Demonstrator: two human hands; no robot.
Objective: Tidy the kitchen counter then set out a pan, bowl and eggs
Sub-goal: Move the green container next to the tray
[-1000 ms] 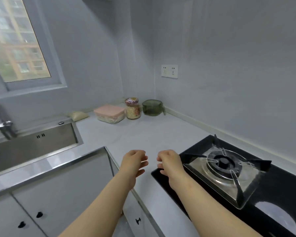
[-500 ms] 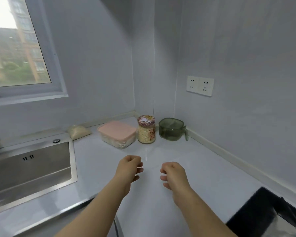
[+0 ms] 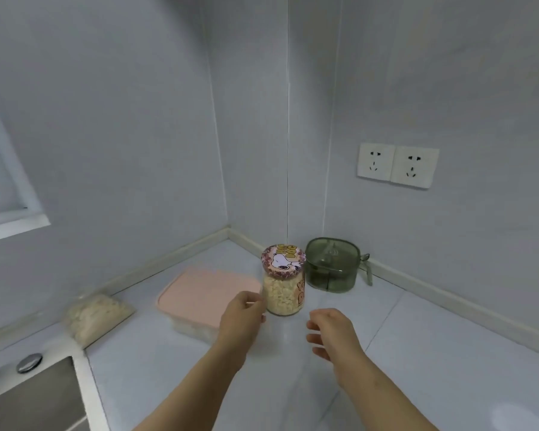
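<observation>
A clear jar (image 3: 283, 283) with a cartoon-dog lid, filled with pale grains, stands upright in the counter's corner. My left hand (image 3: 241, 315) is just left of the jar, fingers curled and close to its side; whether they touch is unclear. My right hand (image 3: 330, 332) hovers a little to the jar's lower right, fingers apart, holding nothing. A pink-lidded plastic box (image 3: 206, 293) lies left of the jar, partly behind my left hand. A green lidded container (image 3: 332, 269) sits right of the jar. A clear bag of grains (image 3: 95, 315) lies further left.
The white counter (image 3: 417, 353) meets grey walls at the corner. The steel sink (image 3: 38, 399) is at the lower left with a round knob (image 3: 29, 363). A double wall socket (image 3: 397, 165) is above the counter on the right. A window frame (image 3: 10, 219) is at the left.
The view has moved in toward the corner; the stove is out of sight. Both hands have reached forward to either side of the jar, and my right hand has opened.
</observation>
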